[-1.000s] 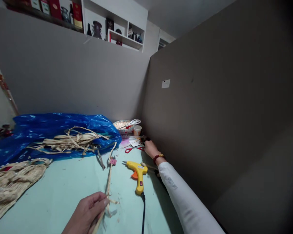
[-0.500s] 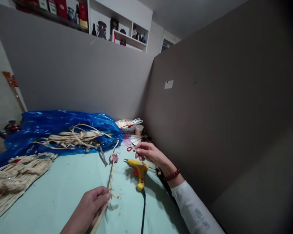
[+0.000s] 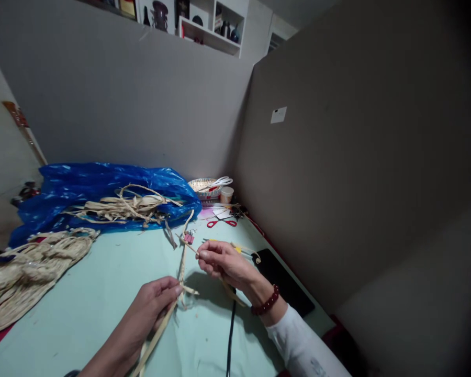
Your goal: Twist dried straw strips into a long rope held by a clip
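Note:
My left hand (image 3: pixel 154 302) pinches a thin braid of pale dried husk strips (image 3: pixel 182 260) between thumb and fingers. Loose ends stick out to the right of the grip, and a long strip (image 3: pixel 156 337) runs down under the hand. Higher up, a pink binder clip (image 3: pixel 189 238) sits on the braid. In my right hand (image 3: pixel 230 266), the fingertips close on a separate husk strip (image 3: pixel 190 248). Its thin end points up-left near the clip; its tail hangs below the palm. A yellow glue gun (image 3: pixel 212 241) lies mostly hidden behind that hand.
A blue plastic bag (image 3: pixel 82 180) carries a heap of husk strips (image 3: pixel 113 208). Woven husk pieces (image 3: pixel 43 272) lie on the left. Red-handled scissors (image 3: pixel 222 223), a basket (image 3: pixel 204 184) and a paper cup (image 3: pixel 226 195) stand towards the back corner. A black cord (image 3: pixel 231 335) crosses the front.
My right hand has moved left and down, bringing its strip close to the braid and covering most of the glue gun. My left hand keeps its pinch. The view has tilted downwards.

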The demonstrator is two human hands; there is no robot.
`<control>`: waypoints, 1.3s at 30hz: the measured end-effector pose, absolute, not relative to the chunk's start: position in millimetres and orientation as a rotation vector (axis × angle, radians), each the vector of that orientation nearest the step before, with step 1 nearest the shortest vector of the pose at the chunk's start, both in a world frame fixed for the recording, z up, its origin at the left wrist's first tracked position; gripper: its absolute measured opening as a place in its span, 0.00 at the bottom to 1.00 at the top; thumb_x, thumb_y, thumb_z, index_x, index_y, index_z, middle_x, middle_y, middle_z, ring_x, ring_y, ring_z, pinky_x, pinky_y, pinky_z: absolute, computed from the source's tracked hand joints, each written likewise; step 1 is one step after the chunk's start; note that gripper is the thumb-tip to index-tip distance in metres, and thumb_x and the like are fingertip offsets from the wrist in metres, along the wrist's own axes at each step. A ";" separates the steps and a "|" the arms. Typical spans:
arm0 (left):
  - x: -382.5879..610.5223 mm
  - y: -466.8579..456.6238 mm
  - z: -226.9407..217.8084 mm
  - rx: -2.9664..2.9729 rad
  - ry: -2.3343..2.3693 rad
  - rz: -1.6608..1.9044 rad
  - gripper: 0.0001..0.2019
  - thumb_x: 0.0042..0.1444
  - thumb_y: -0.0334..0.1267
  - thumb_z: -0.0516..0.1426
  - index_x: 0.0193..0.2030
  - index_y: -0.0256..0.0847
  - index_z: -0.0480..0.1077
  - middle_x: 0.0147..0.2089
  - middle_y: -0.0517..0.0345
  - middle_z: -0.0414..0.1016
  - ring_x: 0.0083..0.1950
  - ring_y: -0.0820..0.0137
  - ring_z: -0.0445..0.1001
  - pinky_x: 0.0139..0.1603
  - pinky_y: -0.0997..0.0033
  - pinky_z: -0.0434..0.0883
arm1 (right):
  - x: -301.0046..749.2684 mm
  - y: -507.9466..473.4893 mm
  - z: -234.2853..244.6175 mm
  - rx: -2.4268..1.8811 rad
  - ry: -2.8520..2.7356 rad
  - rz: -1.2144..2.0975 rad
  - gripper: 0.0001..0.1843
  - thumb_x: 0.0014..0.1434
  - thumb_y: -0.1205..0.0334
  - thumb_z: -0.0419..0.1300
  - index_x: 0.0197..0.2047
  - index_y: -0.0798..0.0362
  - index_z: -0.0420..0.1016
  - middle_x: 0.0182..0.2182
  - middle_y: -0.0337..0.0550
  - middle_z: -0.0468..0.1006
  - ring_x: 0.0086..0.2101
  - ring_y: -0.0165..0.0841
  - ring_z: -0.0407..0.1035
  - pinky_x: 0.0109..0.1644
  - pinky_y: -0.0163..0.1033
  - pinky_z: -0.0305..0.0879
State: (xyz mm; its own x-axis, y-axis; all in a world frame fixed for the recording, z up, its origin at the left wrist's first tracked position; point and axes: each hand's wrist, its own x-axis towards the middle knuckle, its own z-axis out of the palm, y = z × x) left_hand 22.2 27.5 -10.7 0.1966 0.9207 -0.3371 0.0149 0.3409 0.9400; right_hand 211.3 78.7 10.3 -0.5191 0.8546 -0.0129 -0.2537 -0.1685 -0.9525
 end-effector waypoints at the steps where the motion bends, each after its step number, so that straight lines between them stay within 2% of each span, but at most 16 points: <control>1: 22.0 27.1 -8.9 1.007 1.189 0.825 0.21 0.39 0.56 0.63 0.27 0.38 0.69 0.20 0.64 0.66 0.21 0.74 0.64 0.23 0.76 0.60 | 211.5 78.7 9.1 -0.745 -1.306 1.794 0.15 0.51 0.56 0.66 0.34 0.58 0.68 0.27 0.41 0.72 0.22 0.22 0.59 0.24 0.28 0.50; 3: 21.6 26.0 -5.1 0.973 1.187 0.825 0.20 0.38 0.53 0.64 0.26 0.38 0.69 0.20 0.63 0.67 0.21 0.74 0.64 0.23 0.77 0.59 | 213.3 76.3 8.3 -0.765 -1.321 1.778 0.16 0.49 0.58 0.67 0.37 0.58 0.68 0.33 0.46 0.74 0.25 0.23 0.61 0.26 0.29 0.53; 5: 21.5 24.9 -1.7 0.958 1.192 0.818 0.19 0.39 0.52 0.64 0.27 0.37 0.69 0.22 0.62 0.69 0.22 0.74 0.65 0.23 0.77 0.60 | 215.6 70.7 9.4 -0.813 -1.365 1.705 0.16 0.52 0.57 0.65 0.39 0.57 0.68 0.34 0.44 0.75 0.24 0.23 0.58 0.26 0.29 0.51; 8: 21.3 23.7 0.6 0.956 1.166 0.816 0.17 0.43 0.50 0.63 0.28 0.37 0.69 0.24 0.61 0.70 0.24 0.74 0.66 0.25 0.77 0.61 | 217.1 58.9 13.1 -0.951 -1.536 1.482 0.12 0.61 0.54 0.57 0.39 0.55 0.71 0.26 0.37 0.72 0.22 0.23 0.53 0.26 0.30 0.49; 11: 21.0 23.4 -0.5 0.957 1.144 0.823 0.15 0.47 0.48 0.62 0.29 0.37 0.70 0.25 0.62 0.70 0.25 0.75 0.65 0.27 0.78 0.60 | 215.5 49.2 15.8 -1.098 -1.729 1.246 0.18 0.66 0.53 0.49 0.35 0.55 0.74 0.18 0.34 0.65 0.22 0.25 0.55 0.29 0.32 0.52; 14: 20.5 23.7 -2.6 0.960 1.165 0.822 0.14 0.48 0.47 0.62 0.31 0.37 0.71 0.25 0.63 0.70 0.25 0.75 0.65 0.27 0.78 0.60 | 213.0 44.4 15.1 -1.188 -1.869 1.123 0.17 0.66 0.55 0.49 0.34 0.54 0.75 0.17 0.34 0.65 0.21 0.27 0.60 0.31 0.33 0.54; 18: 20.4 23.8 -4.0 0.938 1.195 0.823 0.13 0.47 0.46 0.63 0.29 0.38 0.71 0.25 0.64 0.70 0.25 0.76 0.64 0.26 0.80 0.60 | 211.1 42.2 9.6 -1.196 -1.997 0.952 0.13 0.65 0.62 0.50 0.32 0.53 0.71 0.27 0.38 0.74 0.28 0.29 0.65 0.36 0.35 0.56; 22: 20.9 22.4 -2.9 0.833 1.189 0.825 0.12 0.46 0.44 0.64 0.33 0.39 0.72 0.27 0.63 0.72 0.27 0.76 0.67 0.27 0.80 0.63 | 209.0 39.0 2.6 -1.340 -2.082 0.741 0.11 0.65 0.61 0.49 0.36 0.52 0.71 0.22 0.39 0.69 0.24 0.30 0.60 0.32 0.36 0.51; 25: 21.6 22.0 -2.1 0.771 1.176 0.821 0.12 0.45 0.41 0.65 0.36 0.39 0.73 0.26 0.63 0.73 0.28 0.74 0.69 0.28 0.79 0.65 | 205.8 34.7 1.0 -1.396 -2.183 0.748 0.12 0.65 0.60 0.50 0.33 0.52 0.70 0.18 0.37 0.63 0.21 0.28 0.53 0.29 0.36 0.46; 27: 22.3 22.5 -2.8 0.770 1.165 0.814 0.12 0.45 0.40 0.64 0.36 0.39 0.73 0.26 0.62 0.72 0.28 0.73 0.70 0.29 0.78 0.66 | 203.7 31.6 2.4 -1.366 -2.215 0.821 0.15 0.65 0.60 0.49 0.28 0.52 0.67 0.18 0.36 0.62 0.20 0.27 0.51 0.28 0.35 0.46; 31: 24.5 23.4 -5.3 0.823 1.164 0.809 0.11 0.46 0.41 0.64 0.34 0.39 0.73 0.26 0.61 0.72 0.29 0.72 0.69 0.30 0.77 0.66 | 202.1 26.3 8.5 -1.219 -2.192 0.994 0.17 0.66 0.60 0.47 0.27 0.53 0.66 0.22 0.38 0.68 0.23 0.27 0.58 0.30 0.34 0.50; 39: 23.7 23.1 -7.2 0.963 1.246 0.797 0.12 0.44 0.46 0.63 0.30 0.40 0.71 0.27 0.62 0.72 0.29 0.71 0.68 0.29 0.76 0.65 | 197.4 24.1 8.2 -1.223 -2.147 1.039 0.21 0.67 0.53 0.46 0.26 0.54 0.65 0.22 0.38 0.68 0.24 0.27 0.58 0.30 0.34 0.51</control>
